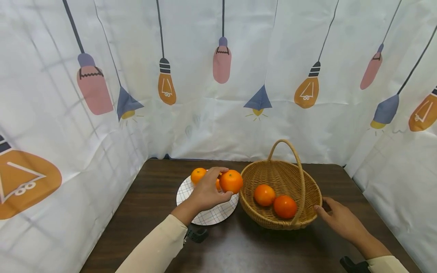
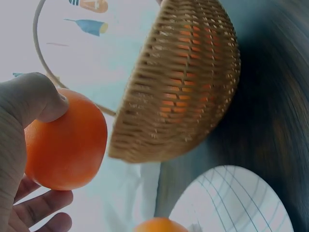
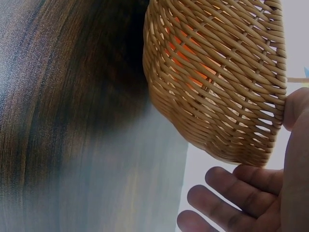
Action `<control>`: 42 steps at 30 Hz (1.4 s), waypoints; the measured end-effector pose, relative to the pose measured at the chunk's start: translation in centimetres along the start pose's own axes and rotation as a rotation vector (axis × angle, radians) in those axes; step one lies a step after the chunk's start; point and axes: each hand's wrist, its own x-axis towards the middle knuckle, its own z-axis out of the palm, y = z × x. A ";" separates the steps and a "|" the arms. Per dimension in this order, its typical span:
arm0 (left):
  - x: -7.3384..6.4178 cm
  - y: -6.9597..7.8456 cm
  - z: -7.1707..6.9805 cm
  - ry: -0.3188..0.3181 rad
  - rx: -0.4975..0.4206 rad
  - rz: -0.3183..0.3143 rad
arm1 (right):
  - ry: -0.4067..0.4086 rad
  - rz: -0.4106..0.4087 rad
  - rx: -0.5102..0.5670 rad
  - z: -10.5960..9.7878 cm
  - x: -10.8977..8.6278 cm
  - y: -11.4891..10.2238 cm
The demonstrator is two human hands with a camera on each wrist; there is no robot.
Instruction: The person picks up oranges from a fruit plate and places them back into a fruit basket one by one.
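Observation:
My left hand (image 1: 208,193) holds an orange (image 1: 231,181) between thumb and fingers, above the right part of a white plate (image 1: 213,217) with a grid pattern. In the left wrist view the thumb presses on that smooth orange (image 2: 67,140), clear of the basket. One orange (image 1: 198,175) lies on the plate's far side; another is mostly hidden behind the hand. A wicker basket (image 1: 250,206) with a tall handle stands to the right, holding an orange (image 1: 264,195) and a redder one (image 1: 285,207). My right hand (image 1: 343,220) pinches the basket's right rim, its other fingers spread below.
The dark wooden table (image 1: 232,250) carries the plate and basket. A white curtain (image 1: 211,125) printed with lamps surrounds its back and sides. The basket handle (image 1: 300,178) arches over the basket's right part.

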 end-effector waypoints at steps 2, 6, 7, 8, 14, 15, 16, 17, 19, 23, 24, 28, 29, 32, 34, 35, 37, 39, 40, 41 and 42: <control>0.2 0.4 0.2 -0.007 0.016 0.011 | -0.003 0.002 0.004 0.0 0.0 0.1; 0.6 1.3 0.7 -0.023 0.039 0.031 | -0.003 0.000 0.005 0.0 0.0 0.1; 0.7 1.5 0.9 -0.026 0.041 0.037 | -0.003 -0.001 0.005 0.0 0.1 0.1; 0.8 1.7 1.1 -0.031 0.040 0.043 | -0.003 -0.002 0.005 -0.1 0.1 0.1; 1.0 2.5 2.1 -0.080 0.035 0.052 | -0.003 0.002 -0.002 -0.1 0.0 -0.1; 1.0 2.6 2.2 -0.088 0.037 0.052 | -0.003 0.002 -0.003 -0.1 0.0 -0.1; 1.1 2.6 2.4 -0.093 0.042 0.054 | -0.004 0.003 -0.003 -0.1 0.0 -0.1; 1.1 2.7 2.5 -0.098 0.044 0.055 | -0.004 0.003 -0.002 -0.1 0.0 -0.1; 1.2 2.8 2.8 -0.105 0.044 0.060 | -0.004 0.002 0.000 0.0 0.0 0.0; 1.2 3.1 3.2 -0.117 0.033 0.078 | -0.014 0.014 0.009 0.0 0.1 0.1; 1.3 3.1 3.3 -0.122 0.031 0.083 | -0.017 0.018 0.011 0.0 0.1 0.1; 1.3 3.2 3.9 -0.137 0.035 0.095 | -0.026 0.027 0.019 0.0 0.2 0.2; 1.3 3.2 4.0 -0.139 0.035 0.095 | -0.026 0.027 0.020 0.0 0.2 0.2; 1.4 3.2 4.4 -0.140 0.040 0.098 | -0.026 0.024 0.023 0.0 0.2 0.2; 1.4 3.2 4.6 -0.138 0.044 0.105 | -0.022 0.021 0.022 0.0 0.1 0.1; 1.5 3.2 4.7 -0.137 0.048 0.110 | -0.019 0.020 0.021 0.0 0.1 0.1; 1.5 3.2 4.8 -0.134 0.047 0.121 | -0.014 0.017 0.017 0.0 0.1 0.1; 1.5 3.3 5.0 -0.132 0.048 0.127 | -0.010 0.015 0.014 0.0 0.0 0.0; 1.5 3.3 5.0 -0.132 0.047 0.127 | -0.011 0.015 0.012 0.0 0.0 0.0; 1.5 3.3 5.1 -0.133 0.046 0.126 | -0.011 0.015 0.012 0.0 0.0 0.0; 1.5 3.3 5.1 -0.135 0.046 0.125 | -0.013 0.016 0.012 0.0 0.0 0.0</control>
